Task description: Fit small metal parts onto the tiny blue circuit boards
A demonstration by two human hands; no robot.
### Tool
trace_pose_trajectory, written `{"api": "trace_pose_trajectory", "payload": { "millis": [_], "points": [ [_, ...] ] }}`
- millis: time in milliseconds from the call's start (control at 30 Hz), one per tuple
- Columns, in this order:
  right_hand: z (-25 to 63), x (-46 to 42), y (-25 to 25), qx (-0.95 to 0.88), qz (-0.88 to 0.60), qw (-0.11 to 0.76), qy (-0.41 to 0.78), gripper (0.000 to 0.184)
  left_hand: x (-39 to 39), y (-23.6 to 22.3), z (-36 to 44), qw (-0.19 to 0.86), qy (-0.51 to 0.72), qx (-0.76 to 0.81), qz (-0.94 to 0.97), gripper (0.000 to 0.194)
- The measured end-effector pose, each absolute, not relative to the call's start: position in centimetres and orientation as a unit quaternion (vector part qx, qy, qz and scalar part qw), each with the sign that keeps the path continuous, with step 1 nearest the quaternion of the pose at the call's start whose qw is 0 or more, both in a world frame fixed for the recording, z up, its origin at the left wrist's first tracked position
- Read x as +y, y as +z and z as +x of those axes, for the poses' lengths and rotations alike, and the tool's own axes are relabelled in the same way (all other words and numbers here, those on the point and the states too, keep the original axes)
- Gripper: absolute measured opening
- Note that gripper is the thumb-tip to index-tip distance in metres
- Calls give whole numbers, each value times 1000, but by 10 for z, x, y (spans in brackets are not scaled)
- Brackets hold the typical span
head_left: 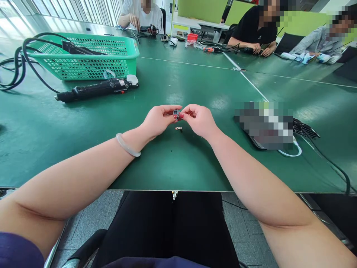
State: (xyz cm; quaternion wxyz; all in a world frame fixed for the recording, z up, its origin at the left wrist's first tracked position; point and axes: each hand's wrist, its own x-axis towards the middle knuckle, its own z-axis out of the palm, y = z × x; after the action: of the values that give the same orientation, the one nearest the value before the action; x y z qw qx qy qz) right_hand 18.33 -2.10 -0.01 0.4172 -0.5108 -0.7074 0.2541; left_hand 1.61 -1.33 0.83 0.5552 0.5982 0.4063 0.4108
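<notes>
My left hand [157, 120] and my right hand [198, 120] meet over the green table [195, 85], fingertips pinched together. Between them they hold a small dark metal part [176, 112], just above the tabletop. A second tiny metal piece [178, 128] lies on the table right below the hands. A pale bangle [127, 146] sits on my left wrist.
A black electric screwdriver [95, 89] with its cable lies at the left, in front of a green plastic basket [92, 56]. A blurred flat device [264, 124] with a white cable lies to the right. Three other people sit at the far side with tools and parts.
</notes>
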Motion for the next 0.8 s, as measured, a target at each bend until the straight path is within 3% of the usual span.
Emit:
{"api": "trace_pose_trajectory", "payload": {
  "millis": [167,800],
  "points": [
    [183,-21,0,-709,-513,422,235,14,-12,6,15,545,404,381,629,45],
    [177,-24,1,-671,-542,455,220,12,-12,4,15,518,402,388,648,47]
  ]
}}
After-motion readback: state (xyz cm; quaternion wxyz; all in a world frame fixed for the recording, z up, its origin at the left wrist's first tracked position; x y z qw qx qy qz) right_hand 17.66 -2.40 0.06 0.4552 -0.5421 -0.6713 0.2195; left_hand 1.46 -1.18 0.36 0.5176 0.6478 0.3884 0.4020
